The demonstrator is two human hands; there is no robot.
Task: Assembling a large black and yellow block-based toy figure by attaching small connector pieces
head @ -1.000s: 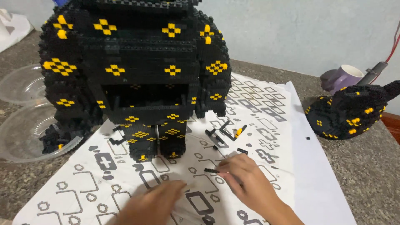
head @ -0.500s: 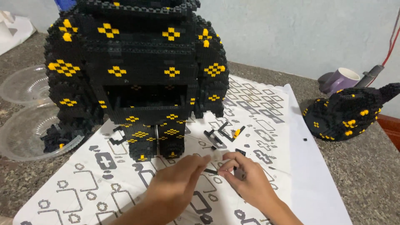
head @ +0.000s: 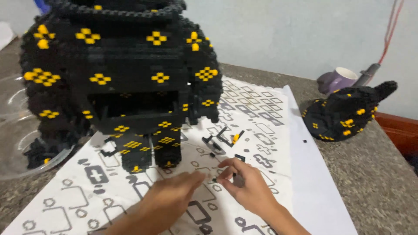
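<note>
Both hands are meeting over the printed sheet (head: 257, 109), a white paper with black outline shapes covering the near part of the stone surface (head: 374, 174). The right hand (head: 246, 185) is pinching a small black brick piece (head: 216, 179) between thumb and fingertips, while the left hand (head: 172, 198) is reaching in with fingers loosely curled, its tips just touching or nearly touching that piece; whether it is gripping anything cannot be told. To do this well, the pinch is probably best kept at the piece's edges, so its studs are staying free, and the left fingers should be steadying rather than pulling.

Just beyond the hands, a few loose black pieces (head: 217, 141), one with a yellow tip, are lying on the sheet. Behind them the large black brick model (head: 126, 78) with yellow flower-like marks is standing at the far left. A smaller black-and-yellow built part (head: 348, 111) is sitting well apart at the right, beside a purple mug (head: 335, 80). Clear plastic bowls (head: 17, 130) are resting at the left edge.
</note>
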